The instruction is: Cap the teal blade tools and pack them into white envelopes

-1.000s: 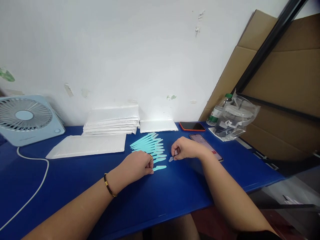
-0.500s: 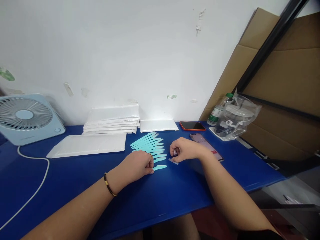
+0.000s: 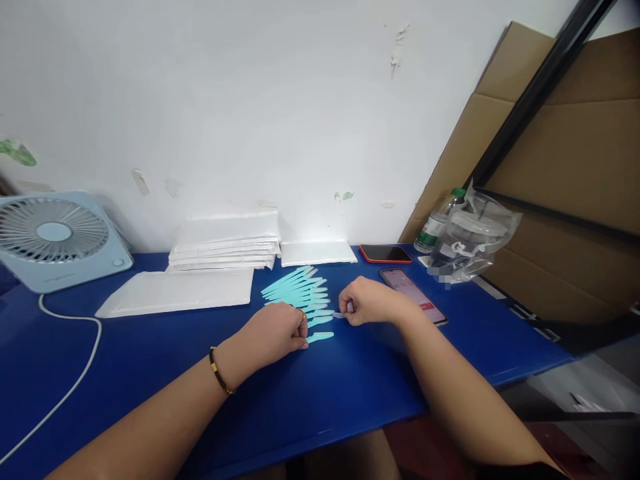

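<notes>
My left hand (image 3: pixel 287 330), with a ring and a dark bracelet, pinches the handle end of a turquoise eyebrow razor (image 3: pixel 320 337) just above the blue table. Its blade end points right. Several more turquoise eyebrow razors (image 3: pixel 295 285) lie fanned out beyond that hand, their pale blade ends also to the right; my fingers hide some handles. Across from them, my right hand (image 3: pixel 361 303) is closed on a small clear blade cap (image 3: pixel 339 315), which points left at the tip of one razor in the fan. I cannot tell whether they touch.
White padded mailers (image 3: pixel 225 241) are stacked at the back, with one mailer (image 3: pixel 175 292) lying in front. Two phones, a red-edged one (image 3: pixel 385 253) and a lit one (image 3: pixel 415 297), lie right. Beyond are a bottle (image 3: pixel 434 230) and a bagged cup (image 3: pixel 475 233). A fan (image 3: pixel 55 240) stands left.
The clear cap in my right hand has swung up and left, from tilted down to nearly level. My left hand keeps its grip on the razor, whose blade end has turned slightly.
</notes>
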A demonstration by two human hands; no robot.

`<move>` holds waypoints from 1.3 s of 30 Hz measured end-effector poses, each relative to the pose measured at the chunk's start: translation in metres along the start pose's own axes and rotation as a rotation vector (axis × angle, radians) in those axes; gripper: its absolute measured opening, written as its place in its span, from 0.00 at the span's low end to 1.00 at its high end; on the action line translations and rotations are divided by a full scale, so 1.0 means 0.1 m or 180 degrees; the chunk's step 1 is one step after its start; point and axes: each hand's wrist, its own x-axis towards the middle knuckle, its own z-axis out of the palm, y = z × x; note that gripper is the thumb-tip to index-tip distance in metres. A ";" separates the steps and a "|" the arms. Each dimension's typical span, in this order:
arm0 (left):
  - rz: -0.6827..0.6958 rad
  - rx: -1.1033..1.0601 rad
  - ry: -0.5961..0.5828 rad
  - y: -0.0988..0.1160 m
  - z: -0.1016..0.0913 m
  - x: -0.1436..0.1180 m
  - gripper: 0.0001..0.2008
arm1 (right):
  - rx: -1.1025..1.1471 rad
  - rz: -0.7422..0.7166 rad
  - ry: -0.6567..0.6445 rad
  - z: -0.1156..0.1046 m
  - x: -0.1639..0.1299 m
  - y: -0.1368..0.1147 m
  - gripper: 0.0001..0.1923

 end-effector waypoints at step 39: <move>-0.0489 0.0232 0.0618 -0.44 0.07 0.23 0.68 | 0.0490 -0.0725 0.0460 0.05 0.00 -0.01 0.52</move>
